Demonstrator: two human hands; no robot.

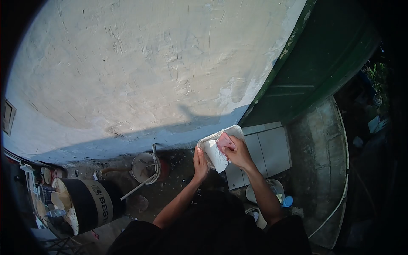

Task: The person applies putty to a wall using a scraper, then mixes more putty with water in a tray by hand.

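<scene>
My left hand [201, 165] grips the left side of a white tub [207, 138], its fingers wrapped against the outer wall. White paste, which looks like wall putty [215, 158], coats the inside of this tub. In my right hand [239, 154] is a flat pink putty scraper [225, 141], held over the tub's opening with its edge down at the paste. In front of both hands rises a patchy, scratched whitish wall [140, 68], partly in shade along its lower part.
A green door [310, 72] adjoins the wall at right, above pale step tiles [272, 146]. Buckets stand on both sides: one with a pipe and hose [140, 163] at left, another [275, 185] near my right forearm. A dark drum [95, 204] carrying clutter is lower left.
</scene>
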